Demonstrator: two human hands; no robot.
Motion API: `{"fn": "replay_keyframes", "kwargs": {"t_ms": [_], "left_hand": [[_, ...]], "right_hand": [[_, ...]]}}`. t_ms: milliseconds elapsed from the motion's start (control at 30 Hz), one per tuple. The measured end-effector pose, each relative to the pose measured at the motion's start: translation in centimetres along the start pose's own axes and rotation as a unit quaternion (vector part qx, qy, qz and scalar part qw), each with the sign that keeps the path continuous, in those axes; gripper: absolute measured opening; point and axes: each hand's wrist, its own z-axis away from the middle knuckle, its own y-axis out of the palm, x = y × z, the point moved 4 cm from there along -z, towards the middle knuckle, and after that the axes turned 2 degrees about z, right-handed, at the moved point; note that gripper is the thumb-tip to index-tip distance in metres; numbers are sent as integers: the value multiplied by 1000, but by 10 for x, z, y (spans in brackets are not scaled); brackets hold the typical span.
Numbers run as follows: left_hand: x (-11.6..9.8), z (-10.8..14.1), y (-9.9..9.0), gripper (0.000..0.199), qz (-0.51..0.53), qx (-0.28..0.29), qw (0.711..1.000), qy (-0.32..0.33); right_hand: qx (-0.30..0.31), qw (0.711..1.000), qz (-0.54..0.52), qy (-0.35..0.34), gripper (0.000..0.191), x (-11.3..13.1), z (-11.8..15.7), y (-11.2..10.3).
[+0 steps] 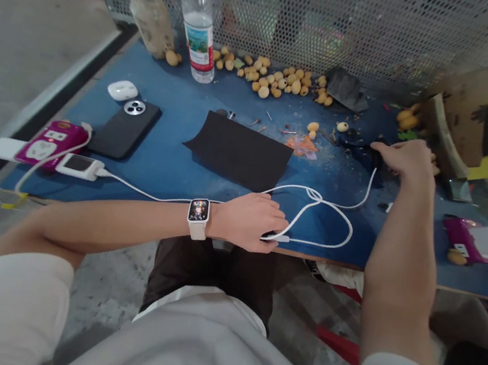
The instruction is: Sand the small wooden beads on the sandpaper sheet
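My left hand (249, 220) is closed at the table's front edge, with the white cable (304, 241) coming out beside its fingers and a small dark object partly hidden in its grip. A black sheet (243, 149) lies just beyond it. On the right, my right hand (406, 159) reaches over a dark crumpled plastic piece (361, 146); its fingers are bent downward and partly hidden, so what it holds is unclear. One cable end stands near that hand. The cable loops across the blue table (192, 180) to a white charger (79, 166) at the left.
A black phone (125, 130), a white earbud case (122, 90) and a magenta power strip (52, 142) lie left. Behind stand a water bottle (198, 36) and a cloudy jar (151, 24). Round yellow fruits (285, 81) line the mesh. A cardboard box (457, 125) stands right.
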Motion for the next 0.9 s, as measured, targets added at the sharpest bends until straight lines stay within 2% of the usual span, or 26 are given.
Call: {"fn": "replay_keyframes", "kwargs": {"t_ms": [100, 233, 400, 533, 667, 833, 900], "left_hand": [[0, 0, 1, 17, -10, -6, 1000, 5], [-1, 0, 2, 17, -17, -14, 1000, 0], [-2, -2, 4, 18, -8, 25, 999, -17], [-3, -6, 3, 23, 23, 59, 996, -56], [-4, -7, 0, 27, 30, 63, 995, -71], [-4, -3, -4, 22, 25, 56, 994, -86], [-3, -3, -6, 33, 44, 51, 993, -97]], "right_hand": [[-46, 998, -20, -39, 39, 10, 6, 0], [-50, 993, -43, -94, 33, 33, 21, 3], [-50, 986, -45, -152, 28, 53, 34, 13], [-34, 976, -47, -209, 29, 63, 34, 27], [-16, 975, -24, -221, 26, 67, 34, 36], [-16, 977, -1, -211, 31, 66, 34, 37], [-24, 977, -2, -211, 30, 66, 35, 36]]}}
